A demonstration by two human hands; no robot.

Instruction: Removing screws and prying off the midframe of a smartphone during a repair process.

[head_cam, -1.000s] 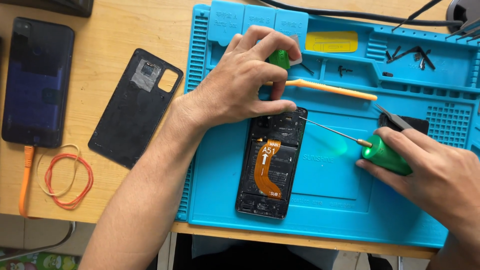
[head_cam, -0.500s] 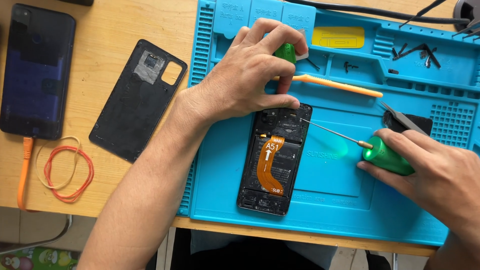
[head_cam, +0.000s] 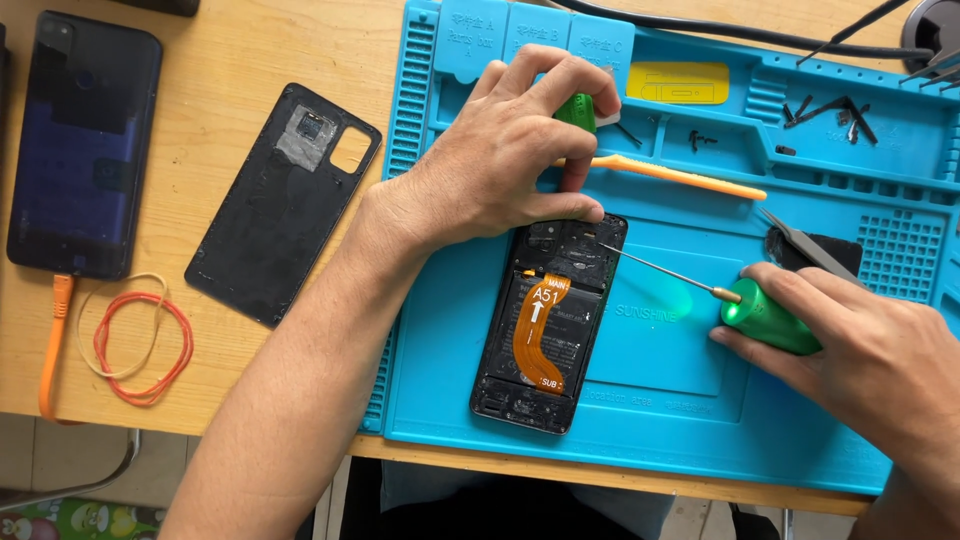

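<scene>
Light wooden table [head_cam: 290, 60], front edge visible along the bottom. Blue silicone repair mat [head_cam: 660, 400] covers the right part, its front edge close to the table's front edge. Black phone back cover [head_cam: 285, 205] lies on bare wood just left of the mat, tilted. Dark phone [head_cam: 85, 145] lies at the left edge; orange cable [head_cam: 50, 350] runs from its lower end toward the front edge. Orange rubber band [head_cam: 145, 345] and a pale one [head_cam: 125, 325], overlapping, near the front left corner.

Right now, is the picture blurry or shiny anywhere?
In the head view everything looks sharp, in soft, even light; the blue mat shows a green glow beside the green screwdriver handle held in the right hand, and the left hand casts a soft shadow on the opened phone.
</scene>
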